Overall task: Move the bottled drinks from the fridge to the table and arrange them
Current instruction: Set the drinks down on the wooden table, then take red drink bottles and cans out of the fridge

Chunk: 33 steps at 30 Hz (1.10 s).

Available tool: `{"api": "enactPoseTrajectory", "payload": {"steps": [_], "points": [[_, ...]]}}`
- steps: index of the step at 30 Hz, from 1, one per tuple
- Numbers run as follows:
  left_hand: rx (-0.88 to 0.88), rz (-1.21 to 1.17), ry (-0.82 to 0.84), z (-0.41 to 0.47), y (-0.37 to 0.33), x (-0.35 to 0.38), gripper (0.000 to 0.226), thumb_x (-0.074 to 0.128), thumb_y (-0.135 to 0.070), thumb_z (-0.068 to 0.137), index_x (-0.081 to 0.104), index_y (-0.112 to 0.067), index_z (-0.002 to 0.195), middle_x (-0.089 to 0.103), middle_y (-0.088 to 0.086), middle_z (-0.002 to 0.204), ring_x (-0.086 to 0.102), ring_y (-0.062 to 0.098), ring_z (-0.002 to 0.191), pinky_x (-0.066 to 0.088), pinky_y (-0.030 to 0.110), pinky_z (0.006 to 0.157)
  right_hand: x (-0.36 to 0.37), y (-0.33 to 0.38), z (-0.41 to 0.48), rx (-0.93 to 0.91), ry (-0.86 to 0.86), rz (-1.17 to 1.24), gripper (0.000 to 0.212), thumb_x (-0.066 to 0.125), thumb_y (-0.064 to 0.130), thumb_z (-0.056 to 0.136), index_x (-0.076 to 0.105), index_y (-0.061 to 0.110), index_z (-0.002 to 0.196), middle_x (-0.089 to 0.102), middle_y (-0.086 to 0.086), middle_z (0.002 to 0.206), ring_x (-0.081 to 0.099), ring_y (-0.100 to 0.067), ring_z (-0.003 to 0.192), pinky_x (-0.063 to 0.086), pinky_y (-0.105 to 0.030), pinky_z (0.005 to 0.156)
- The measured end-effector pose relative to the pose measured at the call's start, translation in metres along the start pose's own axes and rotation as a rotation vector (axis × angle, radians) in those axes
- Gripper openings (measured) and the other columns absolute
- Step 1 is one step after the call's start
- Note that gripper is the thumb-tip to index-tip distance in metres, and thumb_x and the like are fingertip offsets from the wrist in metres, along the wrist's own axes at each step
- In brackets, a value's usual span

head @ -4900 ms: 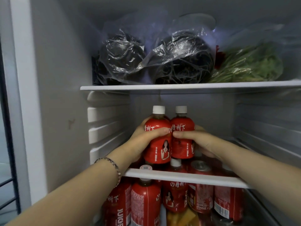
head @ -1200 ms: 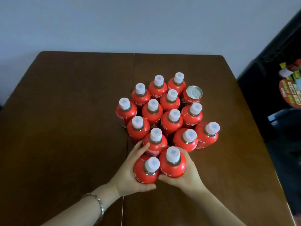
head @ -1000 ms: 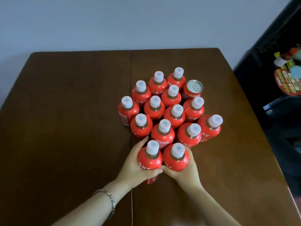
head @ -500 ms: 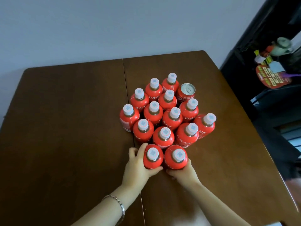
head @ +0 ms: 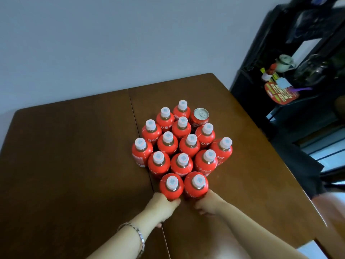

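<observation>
Several red bottles (head: 182,161) with white caps stand packed together on the dark wooden table (head: 74,165). The two nearest bottles stand side by side at the front: the left one (head: 171,186) and the right one (head: 197,184). My left hand (head: 162,205), with a bracelet on its wrist, lies just below the left bottle, its thumb at the bottle's foot. At the foot of the right bottle is my right hand (head: 207,203). Both hands' fingers are loosely curled, and none shows round a bottle.
A red drink can (head: 200,116) stands at the back right of the group. A black shelf unit (head: 261,81) with a teapot (head: 284,62) and a red printed card (head: 280,92) stands right of the table. The wall runs behind.
Both bottles came from the fridge shelf and were pushed up against the group. Since half a second ago my fingers have slipped off the bottles and both hands have drawn back.
</observation>
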State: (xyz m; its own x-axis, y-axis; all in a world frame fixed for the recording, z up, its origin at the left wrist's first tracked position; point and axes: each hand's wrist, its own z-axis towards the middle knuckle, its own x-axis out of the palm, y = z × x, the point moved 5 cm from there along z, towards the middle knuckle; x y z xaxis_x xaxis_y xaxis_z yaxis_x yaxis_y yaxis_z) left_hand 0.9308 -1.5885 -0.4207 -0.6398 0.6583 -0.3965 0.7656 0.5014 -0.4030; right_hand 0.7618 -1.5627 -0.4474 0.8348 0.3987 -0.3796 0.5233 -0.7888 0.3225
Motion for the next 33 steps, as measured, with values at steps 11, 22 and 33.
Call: {"api": "enactPoseTrajectory", "payload": {"steps": [11,22,33], "points": [[0.499,0.645,0.138,-0.095,-0.110,0.063,0.027,0.046,-0.036,0.089,0.057,-0.013,0.080,0.061,0.008,0.083,0.061,0.029,0.086,0.047,0.033,0.074,-0.066,-0.089,-0.087,0.035,-0.171,0.128,0.039,0.054,0.020,0.085,0.056,0.014,0.123,0.065,-0.005,0.097,0.059,-0.016,0.074,0.047,-0.024,0.060],[0.924,0.934,0.292,-0.257,-0.223,0.325,0.013,0.048,-0.029,0.094,0.053,-0.017,0.096,0.054,0.003,0.085,0.056,0.018,0.081,0.043,0.020,0.064,-0.128,-0.362,-0.263,0.184,-0.490,0.577,0.033,0.054,0.023,0.089,0.052,0.012,0.120,0.059,-0.002,0.094,0.057,-0.014,0.075,0.040,-0.020,0.056],[1.282,1.325,0.707,-0.513,-0.199,0.685,0.026,0.049,-0.029,0.094,0.057,-0.006,0.102,0.062,0.012,0.093,0.056,0.024,0.082,0.050,0.032,0.078,-0.098,-0.727,-0.499,0.507,-0.890,0.902,0.020,0.054,0.024,0.088,0.057,0.020,0.108,0.057,0.000,0.080,0.053,-0.011,0.061,0.041,-0.023,0.057]]}}
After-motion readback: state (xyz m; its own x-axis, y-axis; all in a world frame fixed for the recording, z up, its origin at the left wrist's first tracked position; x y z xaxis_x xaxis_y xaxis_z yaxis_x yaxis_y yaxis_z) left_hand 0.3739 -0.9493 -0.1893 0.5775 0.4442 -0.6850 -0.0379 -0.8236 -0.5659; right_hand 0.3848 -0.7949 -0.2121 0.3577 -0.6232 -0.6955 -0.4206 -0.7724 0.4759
